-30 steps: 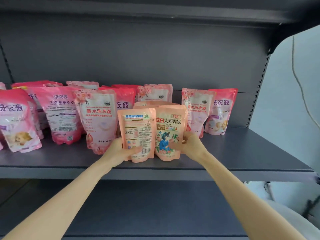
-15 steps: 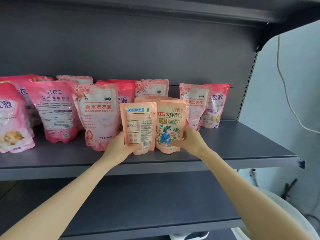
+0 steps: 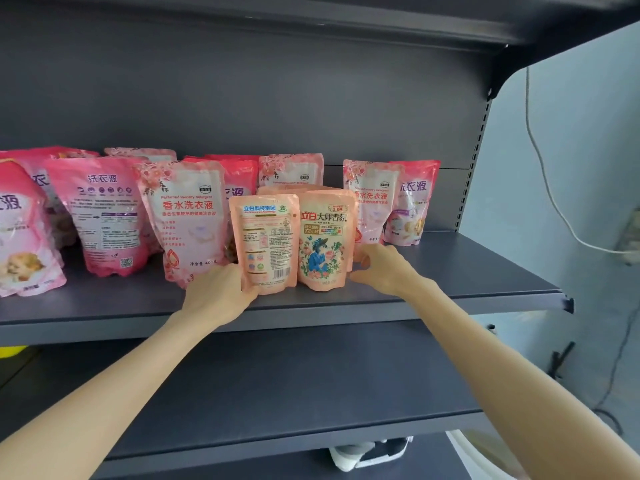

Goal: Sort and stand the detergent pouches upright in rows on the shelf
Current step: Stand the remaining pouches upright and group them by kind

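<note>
Two small peach detergent pouches stand upright side by side at the front middle of the dark shelf (image 3: pixel 467 271). The left peach pouch (image 3: pixel 265 242) shows its printed back; my left hand (image 3: pixel 220 296) grips its lower left corner, thumb on the front. The right peach pouch (image 3: pixel 325 240) shows a flowered front. My right hand (image 3: pixel 382 268) hovers just right of it, fingers relaxed and the thumb off the pouch. More peach pouches stand close behind these two, mostly hidden. Several larger pink pouches (image 3: pixel 188 216) stand in loose rows to the left and behind.
Two pink pouches (image 3: pixel 412 202) stand right of the peach ones, with bare shelf beyond them up to the slotted upright (image 3: pixel 476 168). A lower shelf (image 3: pixel 277 375) juts out beneath my arms. A white cable (image 3: pixel 547 188) hangs on the wall at right.
My right hand has let go of the flowered peach pouch and drawn slightly to the right. My left hand keeps its hold. The camera has moved closer to the shelf.
</note>
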The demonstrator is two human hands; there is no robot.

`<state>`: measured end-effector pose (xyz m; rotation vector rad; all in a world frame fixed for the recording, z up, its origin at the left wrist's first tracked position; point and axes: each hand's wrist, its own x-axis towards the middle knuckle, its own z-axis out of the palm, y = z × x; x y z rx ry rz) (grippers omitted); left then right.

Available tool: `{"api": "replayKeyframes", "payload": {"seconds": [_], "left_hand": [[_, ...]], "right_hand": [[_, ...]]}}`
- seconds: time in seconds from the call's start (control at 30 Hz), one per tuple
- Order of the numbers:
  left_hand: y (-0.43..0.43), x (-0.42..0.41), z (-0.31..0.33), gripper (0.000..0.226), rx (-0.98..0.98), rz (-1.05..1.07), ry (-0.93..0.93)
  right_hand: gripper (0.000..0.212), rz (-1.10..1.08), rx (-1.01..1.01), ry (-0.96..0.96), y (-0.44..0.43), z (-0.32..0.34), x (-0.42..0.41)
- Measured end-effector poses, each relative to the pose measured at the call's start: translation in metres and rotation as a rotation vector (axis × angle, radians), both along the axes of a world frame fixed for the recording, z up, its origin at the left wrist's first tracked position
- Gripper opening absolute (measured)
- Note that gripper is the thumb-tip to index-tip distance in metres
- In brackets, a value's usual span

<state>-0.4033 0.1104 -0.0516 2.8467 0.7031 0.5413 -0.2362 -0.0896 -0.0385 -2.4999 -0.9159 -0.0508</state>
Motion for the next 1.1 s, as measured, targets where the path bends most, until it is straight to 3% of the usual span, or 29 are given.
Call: {"api": "replayKeyframes", "payload": {"seconds": [0.23,0.47,0.63,0.97,1.1], "left_hand": [[-0.048,0.039,0.021,0.033,0.075,-0.196,0.093],[-0.116,0.112,0.053,0.035,0.110,-0.334,-0.034],[-0.160,0.174,0.065,0.039,0.038,-0.320,-0.141],[-0.196,0.291,0.034,0.039,-0.131,-0.213,-0.297],[-0.191,0.332,0.016,0.053,-0.273,-0.135,-0.337]], "right_hand": [[0.042,-0.018,-0.100,-0.075,-0.041,0.026,0.014],[0.031,-0.055,-0.106,-0.159,-0.095,0.062,0.066],[0.042,-0.016,-0.059,-0.224,-0.134,0.080,0.124],[0.043,0.071,0.026,-0.248,-0.159,0.081,0.227],[0.049,0.106,0.101,-0.217,-0.143,0.069,0.268]]}}
